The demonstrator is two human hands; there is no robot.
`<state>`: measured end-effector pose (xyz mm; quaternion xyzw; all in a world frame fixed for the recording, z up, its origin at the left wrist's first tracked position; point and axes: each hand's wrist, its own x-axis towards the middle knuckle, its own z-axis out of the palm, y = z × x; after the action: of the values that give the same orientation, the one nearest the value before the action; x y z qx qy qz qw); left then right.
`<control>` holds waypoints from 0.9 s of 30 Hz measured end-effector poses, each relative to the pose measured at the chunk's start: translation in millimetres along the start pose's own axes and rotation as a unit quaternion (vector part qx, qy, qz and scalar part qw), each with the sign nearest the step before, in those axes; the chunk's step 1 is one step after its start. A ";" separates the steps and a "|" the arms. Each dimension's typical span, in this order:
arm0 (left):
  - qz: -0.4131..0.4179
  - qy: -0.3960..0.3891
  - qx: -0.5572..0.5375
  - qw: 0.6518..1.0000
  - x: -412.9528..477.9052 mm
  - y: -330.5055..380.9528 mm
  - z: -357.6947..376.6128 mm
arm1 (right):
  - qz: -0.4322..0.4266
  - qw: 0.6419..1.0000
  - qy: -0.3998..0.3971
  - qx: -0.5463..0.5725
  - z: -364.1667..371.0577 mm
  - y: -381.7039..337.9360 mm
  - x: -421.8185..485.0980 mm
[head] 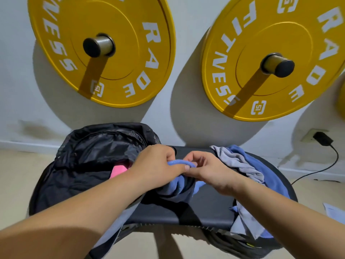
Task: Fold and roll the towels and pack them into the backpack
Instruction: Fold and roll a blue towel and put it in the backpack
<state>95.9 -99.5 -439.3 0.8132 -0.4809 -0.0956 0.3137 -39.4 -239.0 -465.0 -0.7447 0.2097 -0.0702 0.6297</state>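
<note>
A black backpack lies open on the left of a black bench, with a pink rolled towel showing inside it. Over the bench's middle, my left hand and my right hand both pinch the top edge of a blue towel, which hangs down between them onto the bench. A loose heap of a grey towel and another blue towel lies at the right end of the bench, draping over its edge.
Two yellow weight plates hang on pegs on the white wall behind the bench. A black charger sits in a wall socket at right, its cable running down. The floor is beige, with white paper at far right.
</note>
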 end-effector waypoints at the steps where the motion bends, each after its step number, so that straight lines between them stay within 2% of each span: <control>1: 0.004 -0.012 -0.026 1.000 -0.3 -4.2 -3.3 | -0.007 1.000 0.030 -0.003 1.6 -3.0 -3.0; 3: 0.000 -0.050 -0.073 0.996 -1.7 -12.9 -11.8 | -0.020 0.998 0.056 -0.021 5.0 -15.1 -11.2; 6: 0.009 -0.122 -0.109 0.986 -4.7 -20.5 -25.3 | -0.052 0.988 0.091 -0.115 5.6 -41.8 -27.2; 11: 0.044 -0.164 -0.097 0.981 -4.7 -23.3 -44.4 | -0.087 0.964 0.161 -0.193 5.2 -72.3 -56.1; 16: 0.054 -0.194 -0.108 0.974 -7.9 -23.4 -42.3 | -0.012 0.914 0.343 -0.218 -11.8 -63.2 -77.6; 20: 0.057 -0.205 -0.098 0.972 -6.3 -24.1 -36.6 | 0.039 0.888 0.387 -0.247 -21.4 -51.9 -89.9; 24: 0.060 -0.258 -0.068 0.962 -4.6 -32.4 -27.7 | 0.069 0.879 0.428 -0.200 -32.0 -34.7 -90.7; 27: 0.064 -0.225 -0.059 0.970 0.9 -38.2 -23.8 | 0.098 0.871 0.431 -0.215 -43.2 -20.1 -88.8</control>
<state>134.8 -77.3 -443.5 0.7182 -0.5835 -0.2847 0.2505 -130.9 -240.2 -422.9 -0.7328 0.5425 -0.2753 0.3049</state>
